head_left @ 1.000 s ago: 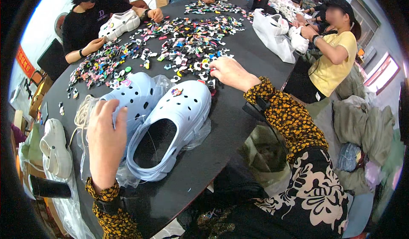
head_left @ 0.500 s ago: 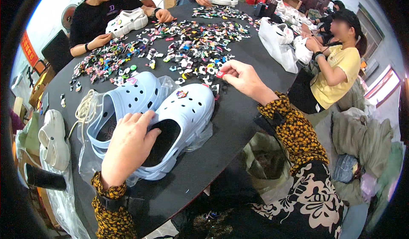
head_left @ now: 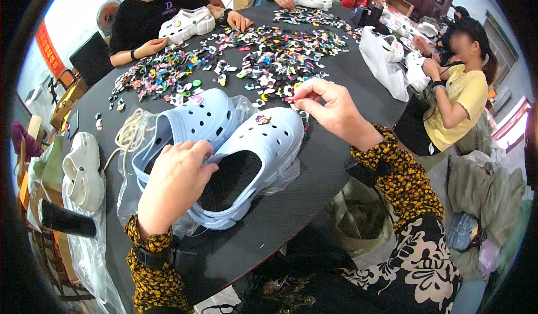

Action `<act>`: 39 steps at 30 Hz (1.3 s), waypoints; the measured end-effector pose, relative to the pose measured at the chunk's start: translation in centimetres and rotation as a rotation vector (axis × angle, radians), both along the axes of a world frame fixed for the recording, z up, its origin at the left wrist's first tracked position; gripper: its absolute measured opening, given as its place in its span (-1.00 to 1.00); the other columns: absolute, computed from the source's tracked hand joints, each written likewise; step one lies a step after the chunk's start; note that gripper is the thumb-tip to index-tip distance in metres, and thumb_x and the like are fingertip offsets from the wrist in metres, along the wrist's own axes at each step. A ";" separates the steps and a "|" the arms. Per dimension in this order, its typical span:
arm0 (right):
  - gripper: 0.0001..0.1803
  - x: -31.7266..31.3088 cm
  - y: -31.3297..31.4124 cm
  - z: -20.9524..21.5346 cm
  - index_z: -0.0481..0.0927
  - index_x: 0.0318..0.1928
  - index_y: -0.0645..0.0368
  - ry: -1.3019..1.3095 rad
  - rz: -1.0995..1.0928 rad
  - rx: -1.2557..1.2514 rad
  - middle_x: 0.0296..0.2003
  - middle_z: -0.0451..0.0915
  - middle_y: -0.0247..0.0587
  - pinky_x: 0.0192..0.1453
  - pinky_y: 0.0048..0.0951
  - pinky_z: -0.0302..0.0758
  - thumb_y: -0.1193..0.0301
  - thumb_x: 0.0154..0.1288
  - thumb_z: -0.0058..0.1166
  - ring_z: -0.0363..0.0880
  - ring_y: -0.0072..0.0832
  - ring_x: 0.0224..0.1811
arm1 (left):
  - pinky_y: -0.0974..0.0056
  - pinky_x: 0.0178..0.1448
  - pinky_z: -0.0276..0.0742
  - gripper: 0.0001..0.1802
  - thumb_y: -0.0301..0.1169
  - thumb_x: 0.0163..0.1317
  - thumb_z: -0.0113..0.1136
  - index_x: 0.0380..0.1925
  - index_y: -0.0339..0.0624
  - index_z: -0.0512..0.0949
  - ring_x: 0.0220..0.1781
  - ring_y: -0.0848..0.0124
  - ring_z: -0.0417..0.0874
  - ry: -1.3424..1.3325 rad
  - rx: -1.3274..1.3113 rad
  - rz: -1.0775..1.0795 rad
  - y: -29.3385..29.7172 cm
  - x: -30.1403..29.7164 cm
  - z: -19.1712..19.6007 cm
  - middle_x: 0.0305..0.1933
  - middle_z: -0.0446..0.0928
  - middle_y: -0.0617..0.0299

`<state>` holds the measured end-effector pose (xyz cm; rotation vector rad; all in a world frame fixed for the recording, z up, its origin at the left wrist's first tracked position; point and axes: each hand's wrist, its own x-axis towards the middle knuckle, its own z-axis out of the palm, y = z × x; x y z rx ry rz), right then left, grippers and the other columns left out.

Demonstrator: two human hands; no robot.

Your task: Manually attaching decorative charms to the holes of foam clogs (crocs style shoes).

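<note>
Two light-blue foam clogs lie side by side on clear plastic before me: a left clog with a pink charm, and a right clog with a small multicoloured charm on its holed top. My left hand is curled over the inner rims between them, thumb at the right clog's opening; its fingertips are partly hidden. Just beyond the right clog's toe, my right hand pinches a small red shoe charm between thumb and fingers.
A wide pile of loose charms spreads over the black table. A white clog, pale cord and a dark cylinder are at left. Co-workers handle white clogs across the table and at right.
The whole view has shifted, so the scene sits farther right. Relative to the clogs, my right hand has come closer to the right clog's toe with the red charm. My left hand stays on the clogs.
</note>
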<state>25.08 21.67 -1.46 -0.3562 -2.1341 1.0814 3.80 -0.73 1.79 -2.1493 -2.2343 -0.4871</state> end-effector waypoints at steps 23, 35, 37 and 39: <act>-0.81 0.3 -8.5 -2.3 0.52 -0.29 0.16 0.121 -0.161 0.531 -0.28 0.54 -0.24 -0.10 -0.29 0.37 0.56 0.06 0.23 0.51 -0.26 -0.23 | -0.07 -0.27 0.42 -0.79 -0.46 0.19 0.16 -0.35 -0.38 0.37 -0.30 -0.17 0.52 -0.411 0.081 -0.137 1.5 6.1 -2.2 -0.38 0.47 -0.17; -0.76 -0.1 -9.8 -3.8 0.53 -0.29 0.22 0.198 -0.259 0.526 -0.28 0.54 -0.20 -0.14 -0.30 0.43 0.65 -0.01 0.25 0.50 -0.24 -0.26 | 0.05 -0.41 0.34 -0.84 -0.52 0.17 0.13 -0.45 -0.38 0.36 -0.43 -0.22 0.36 -0.620 0.138 -0.062 2.1 5.5 -2.2 -0.53 0.34 -0.26; -0.76 -0.3 -10.2 -4.0 0.54 -0.30 0.22 0.209 -0.271 0.493 -0.29 0.55 -0.20 -0.14 -0.31 0.44 0.65 -0.02 0.26 0.52 -0.24 -0.26 | 0.11 -0.44 0.32 -0.83 -0.52 0.17 0.14 -0.45 -0.38 0.35 -0.51 -0.13 0.26 -0.668 0.094 -0.036 2.0 4.9 -2.2 -0.56 0.29 -0.22; -0.76 -0.7 -10.2 -4.0 0.54 -0.30 0.22 0.226 -0.278 0.474 -0.29 0.55 -0.20 -0.15 -0.31 0.45 0.65 -0.03 0.27 0.52 -0.25 -0.26 | 0.15 -0.45 0.31 -0.81 -0.52 0.17 0.14 -0.46 -0.38 0.34 -0.53 -0.04 0.19 -0.688 0.095 -0.037 2.1 4.7 -2.2 -0.58 0.25 -0.19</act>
